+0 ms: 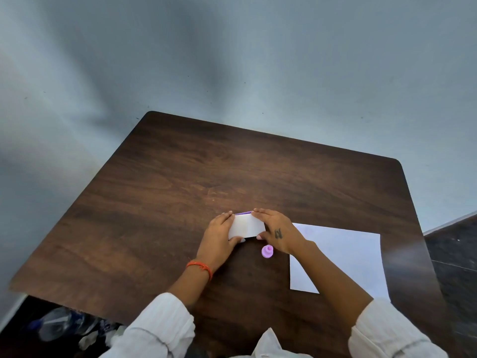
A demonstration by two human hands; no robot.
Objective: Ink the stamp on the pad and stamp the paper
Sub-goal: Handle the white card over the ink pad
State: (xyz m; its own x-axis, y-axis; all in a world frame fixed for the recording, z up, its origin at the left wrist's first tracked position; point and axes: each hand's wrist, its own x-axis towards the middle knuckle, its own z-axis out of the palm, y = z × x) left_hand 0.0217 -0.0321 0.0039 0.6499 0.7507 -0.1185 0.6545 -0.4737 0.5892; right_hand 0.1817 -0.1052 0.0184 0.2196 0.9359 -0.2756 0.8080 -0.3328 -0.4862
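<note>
Holding a small white box (246, 226) from both ends, the person is working at a dark wooden surface (180, 177). This box, with a purple edge showing along its far side, appears to be the ink pad, with its white lid on top; whether the lid is lifting cannot be told. The left hand (219, 235) is closing its grip around the box's left end, fingers curling over the far edge and thumb pressing the near edge. The right hand (277, 232) is doing the same at the box's right end, fingers lying along the far corner and thumb touching the near corner. A small dark mark is showing on the back of this hand.

The stamp (267, 251), small and pale purple with a round base and a knob, is standing on the surface just near of the box, beside the right hand and touched by neither hand. The paper (348, 257), a white sheet, is lying flat to the right of the box, with the right forearm crossing its near left corner. An orange thread band (200, 267) is circling the left wrist, and white sleeves (160, 329) are covering both forearms.
</note>
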